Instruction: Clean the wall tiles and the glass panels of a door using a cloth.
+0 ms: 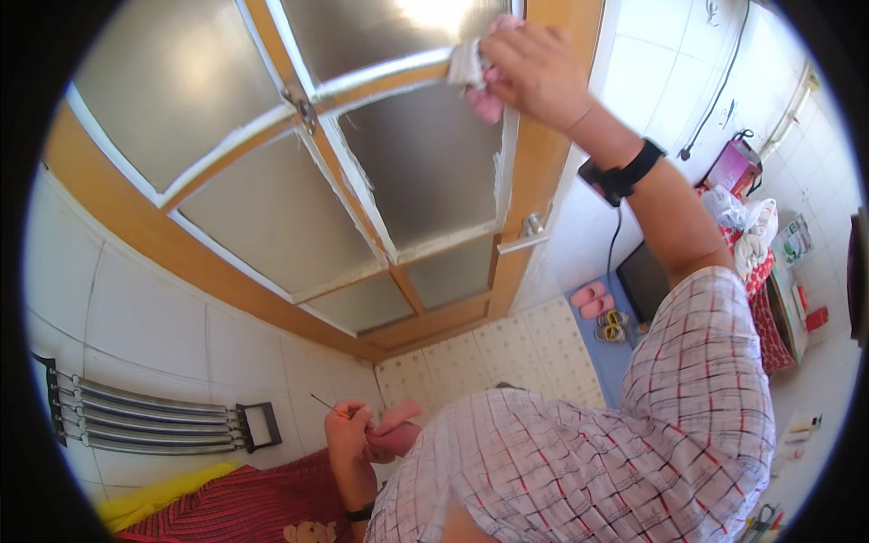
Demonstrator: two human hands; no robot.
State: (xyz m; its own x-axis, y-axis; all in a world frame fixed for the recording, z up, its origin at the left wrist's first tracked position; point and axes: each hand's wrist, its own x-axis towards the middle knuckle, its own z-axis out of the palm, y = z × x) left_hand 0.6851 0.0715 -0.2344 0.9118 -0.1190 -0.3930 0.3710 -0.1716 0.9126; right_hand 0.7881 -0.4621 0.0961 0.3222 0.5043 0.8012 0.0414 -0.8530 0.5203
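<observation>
A wooden door (543, 88) with frosted glass panes (421, 170) stands before me. White strips with ragged edges run along several of the panes. My right hand (536, 75), raised high, grips a pink and off-white cloth (485, 102) at the upper right of the glass, against or close to the frame. Lower down, near my body, my left hand (349, 431) holds a thin tool with an orange handle (345, 414), probably a small screwdriver; its dark shaft points up and left. Beside that hand shows pink cloth (397, 417), partly hidden by my fingers and shirt.
A metal lever handle (526, 241) juts from the door. At left, a chest expander with springs (156, 414) hangs on white tiles above a red striped cloth (237, 506). Pink slippers (592, 298) and small shoes (611, 327) lie on a blue mat (587, 339). Bags (740, 210) are piled at right.
</observation>
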